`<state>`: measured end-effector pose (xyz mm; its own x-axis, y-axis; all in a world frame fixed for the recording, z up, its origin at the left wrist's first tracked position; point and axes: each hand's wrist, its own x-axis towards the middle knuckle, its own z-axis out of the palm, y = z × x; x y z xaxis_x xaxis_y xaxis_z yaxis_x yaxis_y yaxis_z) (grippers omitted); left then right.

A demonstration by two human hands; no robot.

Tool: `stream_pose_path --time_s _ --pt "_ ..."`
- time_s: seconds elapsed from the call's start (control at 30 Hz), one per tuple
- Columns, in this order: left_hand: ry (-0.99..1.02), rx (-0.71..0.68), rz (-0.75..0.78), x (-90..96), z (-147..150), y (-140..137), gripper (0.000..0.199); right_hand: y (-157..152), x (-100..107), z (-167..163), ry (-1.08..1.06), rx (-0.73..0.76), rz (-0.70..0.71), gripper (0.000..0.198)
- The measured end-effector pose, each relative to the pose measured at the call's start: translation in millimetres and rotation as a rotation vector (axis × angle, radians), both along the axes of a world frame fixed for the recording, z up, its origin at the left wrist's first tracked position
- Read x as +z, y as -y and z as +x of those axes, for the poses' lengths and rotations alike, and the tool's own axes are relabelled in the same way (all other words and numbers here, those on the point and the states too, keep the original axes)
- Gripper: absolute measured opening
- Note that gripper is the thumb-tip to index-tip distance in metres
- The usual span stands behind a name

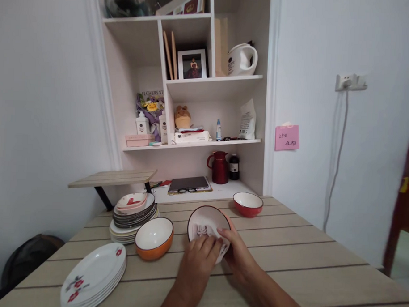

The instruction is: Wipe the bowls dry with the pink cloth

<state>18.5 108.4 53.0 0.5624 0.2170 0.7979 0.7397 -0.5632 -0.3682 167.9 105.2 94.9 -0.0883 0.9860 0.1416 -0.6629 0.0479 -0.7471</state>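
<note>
A bowl [211,214] with a white inside and a dark rim is tilted toward me above the table. My right hand [239,253] grips its right side, thumb over the rim and fingers behind the wall. Inside the bowl, my left hand [201,258] presses a crumpled whitish cloth [202,229] against the surface, fingers curled on it. Part of the cloth shows below the fingers, by the near rim. To the left rests an orange bowl [157,252], white inside. A red bowl [247,211] stands farther back on the right.
Oval plates with red flowers [95,270] are stacked at the front left. Behind them rises a pile of round plates topped by small dishes [132,202]. A raised wooden shelf [113,178] overhangs the back left. A laptop [188,184] and red jug [220,167] sit in the shelving.
</note>
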Motion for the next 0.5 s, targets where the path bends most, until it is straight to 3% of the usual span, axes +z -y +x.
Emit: stream_pose_path --time_s 0.13,0.3,0.5 --pt "-0.037 -0.116 -0.067 2.9 0.6 2.4 0.030 -4.5 5.9 18.0 0.129 -0.004 -0.007 0.062" --pt "-0.104 -0.163 -0.177 4.0 -0.5 4.2 0.020 -8.6 10.3 46.6 0.298 0.130 -0.023 0.055" --pt "-0.131 -0.146 -0.108 4.0 -1.1 5.1 0.017 -6.1 5.5 48.6 0.185 0.191 -0.011 0.072"
